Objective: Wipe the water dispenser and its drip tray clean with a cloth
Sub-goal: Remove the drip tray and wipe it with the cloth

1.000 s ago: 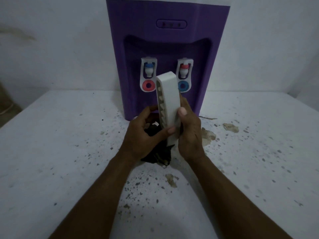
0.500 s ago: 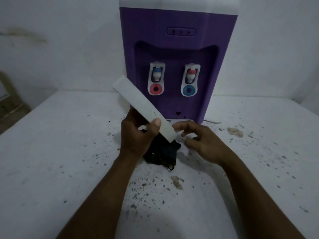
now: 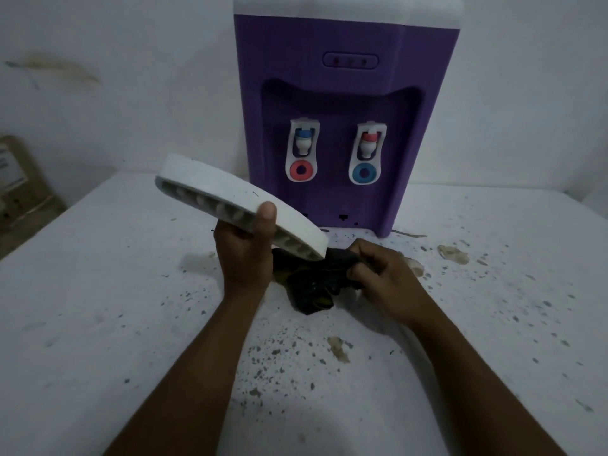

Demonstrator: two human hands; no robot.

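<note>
A purple water dispenser (image 3: 345, 103) with a white top and two taps stands at the back of the white table. My left hand (image 3: 245, 255) grips the white drip tray (image 3: 227, 195) and holds it tilted above the table, its slotted edge facing me. A dark cloth (image 3: 312, 284) lies crumpled on the table just under the tray's right end. My right hand (image 3: 381, 278) pinches the right part of that cloth with curled fingers. The slot at the dispenser's base where the tray fits is bare.
The table top (image 3: 98, 307) is white with dark specks and several brown stains (image 3: 339, 348). A cardboard box (image 3: 23, 185) stands beyond the table's left edge. A white wall is close behind the dispenser.
The right hand let go of the drip tray and moved down to grasp the cloth. The left hand swung the tray from upright to a leftward tilt.
</note>
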